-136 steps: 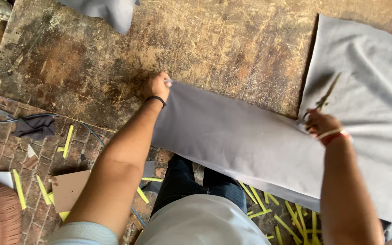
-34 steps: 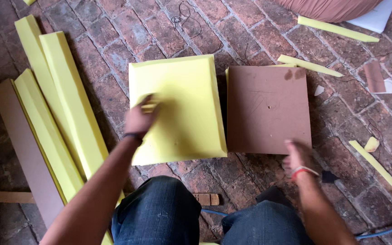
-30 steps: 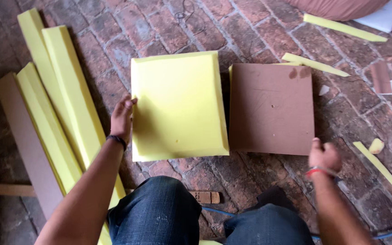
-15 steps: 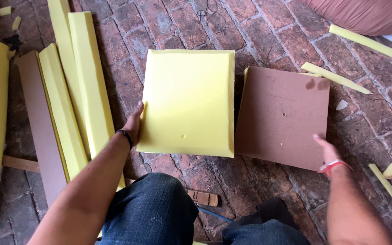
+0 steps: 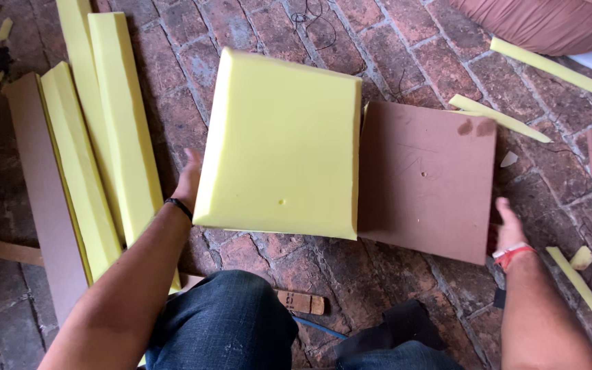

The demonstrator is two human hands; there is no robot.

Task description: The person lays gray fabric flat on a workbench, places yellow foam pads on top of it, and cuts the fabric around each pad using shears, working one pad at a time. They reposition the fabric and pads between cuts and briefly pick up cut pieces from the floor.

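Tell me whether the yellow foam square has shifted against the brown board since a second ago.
Yes. The yellow foam square now has its right edge lapping over the left edge of the brown board; a second ago a strip of brick showed between them. The left hand grips its left side.

Yellow foam slab [image 5: 282, 147], tilted, beside brown board [image 5: 429, 181]

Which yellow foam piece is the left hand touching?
The square foam block; the left hand grips its left edge. The long foam strips lie untouched on the floor.
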